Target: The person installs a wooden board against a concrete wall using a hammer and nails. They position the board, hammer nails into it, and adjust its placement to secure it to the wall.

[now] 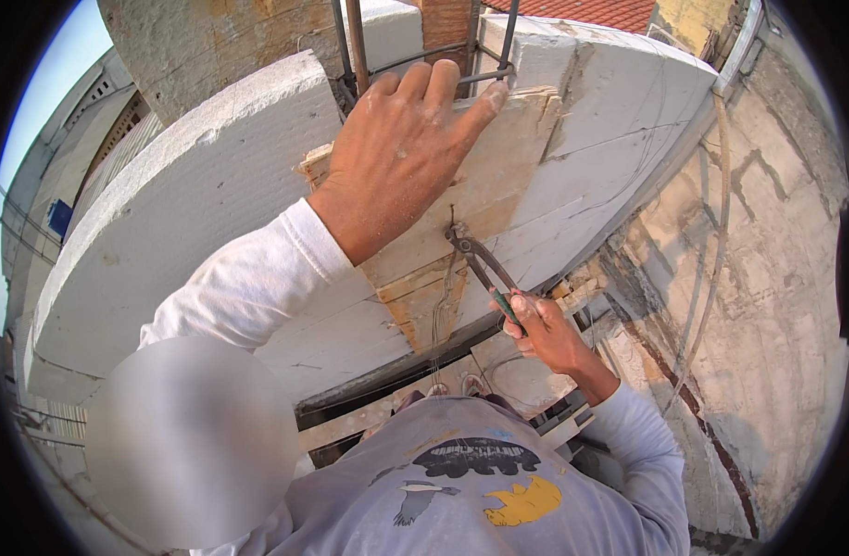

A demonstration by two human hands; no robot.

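Note:
My left hand (401, 157) is curled over the top edge of a plaster-stained board (508, 162) set against white curved panels (174, 213), with its fingertips beside a horizontal steel bar. My right hand (540, 329) grips long pincers (475, 259) with a green handle, angled up toward the board. Their jaws are around or against a wire (451, 213) sticking out of the board's face; I cannot tell whether they are closed on it. Thin loose wire (437, 324) hangs below the jaws along the board.
Upright rebar (355, 37) and a rough concrete post (211, 46) stand behind the panels. A stained concrete surface (739, 306) with a long hose or cable (721, 213) is on the right. My feet (471, 385) are on a narrow ledge below. Rooftops (572, 11) lie beyond.

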